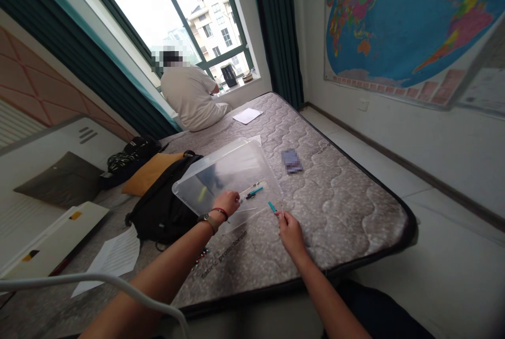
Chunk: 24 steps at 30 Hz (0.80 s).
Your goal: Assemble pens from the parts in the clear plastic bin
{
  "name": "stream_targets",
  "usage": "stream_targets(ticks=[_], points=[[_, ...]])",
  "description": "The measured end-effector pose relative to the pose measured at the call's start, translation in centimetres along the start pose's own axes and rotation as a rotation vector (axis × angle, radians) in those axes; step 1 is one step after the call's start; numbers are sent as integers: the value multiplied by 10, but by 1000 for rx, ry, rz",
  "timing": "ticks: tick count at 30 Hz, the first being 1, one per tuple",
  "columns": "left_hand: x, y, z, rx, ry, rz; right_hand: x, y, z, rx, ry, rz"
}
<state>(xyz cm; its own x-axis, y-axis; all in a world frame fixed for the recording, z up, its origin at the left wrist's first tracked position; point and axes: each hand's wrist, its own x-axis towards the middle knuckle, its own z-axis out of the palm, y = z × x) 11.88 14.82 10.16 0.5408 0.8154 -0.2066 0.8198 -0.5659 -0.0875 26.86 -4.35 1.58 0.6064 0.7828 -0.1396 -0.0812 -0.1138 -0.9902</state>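
Observation:
My right hand (291, 231) pinches a slim teal pen barrel (272, 206) above the quilted mattress, just off the near right edge of a clear plastic box (221, 162). Over the box's near side is my left hand (226, 203), its fingers pressed together; whatever is in them is too small to make out. Beside those fingers, on the box surface, lie a teal pen part (255, 191) and a small black piece (250, 196). A thin white stick (248, 209) rests nearer to me. Several small pieces (202, 255) lie partly hidden by my left forearm.
Left of the box sit a black backpack (161, 207), a yellow cushion (148, 173) and printed paper (114, 255). A pixelated flat object (292, 161) lies to the right. A person (191, 94) sits at the mattress's far end. A white cable (130, 289) crosses the lower left.

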Motion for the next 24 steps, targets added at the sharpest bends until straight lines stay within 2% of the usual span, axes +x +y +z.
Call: stream_targets(ticks=[3, 7, 10, 13, 17, 19, 22, 24], points=[[-7, 13, -4, -54, 18, 81, 2, -3, -14, -338, 40, -88], [-23, 30, -6, -135, 43, 168, -2, -4, -18, -701, -13, -83], [-47, 37, -1, -359, 63, 193, -4, -4, -13, -881, -24, -87], [-78, 38, 20, -681, 89, 48, -2, -3, -9, -971, -31, -93], [-113, 27, 71, -1230, -42, -305, 1, 0, -10, -978, -68, -123], [-126, 18, 94, -1472, -56, -483, -2, 1, -12, -923, -126, -173], [-139, 8, 116, -1789, 43, -539, -14, 3, -12, -806, -232, -284], [-144, 4, 121, -1883, 77, -522, -24, 4, -10, -756, -260, -338]])
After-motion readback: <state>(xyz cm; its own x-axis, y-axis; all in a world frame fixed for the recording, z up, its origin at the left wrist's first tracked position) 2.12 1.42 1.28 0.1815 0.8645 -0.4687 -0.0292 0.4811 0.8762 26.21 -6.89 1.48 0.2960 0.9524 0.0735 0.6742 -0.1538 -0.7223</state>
